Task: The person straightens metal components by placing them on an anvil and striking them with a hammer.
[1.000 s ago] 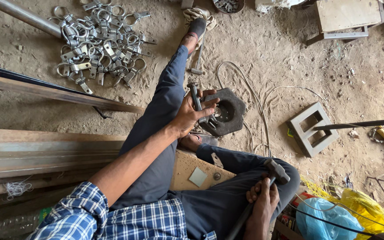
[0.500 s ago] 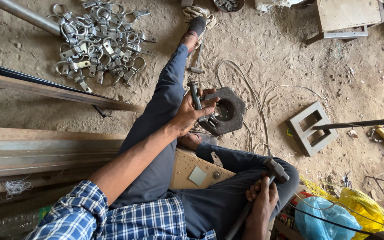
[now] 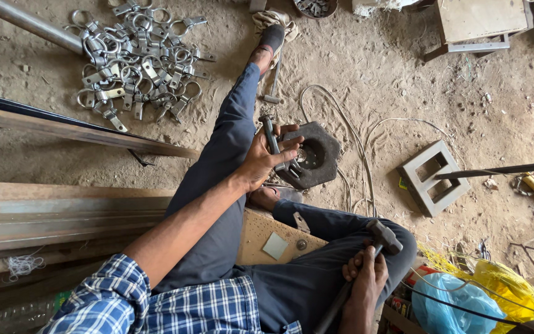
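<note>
Left hand (image 3: pixel 266 159) closed around a short steel clamp piece (image 3: pixel 272 137), pressed upright against the dark hexagonal iron block (image 3: pixel 316 154) just beyond the fingers on the dirt floor (image 3: pixel 403 80). Right hand (image 3: pixel 366 278) wrapped around a hammer (image 3: pixel 383 236), head resting near the knee. Clamp piece judged rigid, dense, rough enough to hold; best gripped low on the shank, probably clear of the struck end. Against the earlier frames, both hands practically unmoved, hammer unraised.

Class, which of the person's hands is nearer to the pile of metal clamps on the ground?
Left. The left hand holds a metal piece beside the dark block, below-right of the pile of metal clamps; the right hand, gripping a hammer, is farther.
</note>
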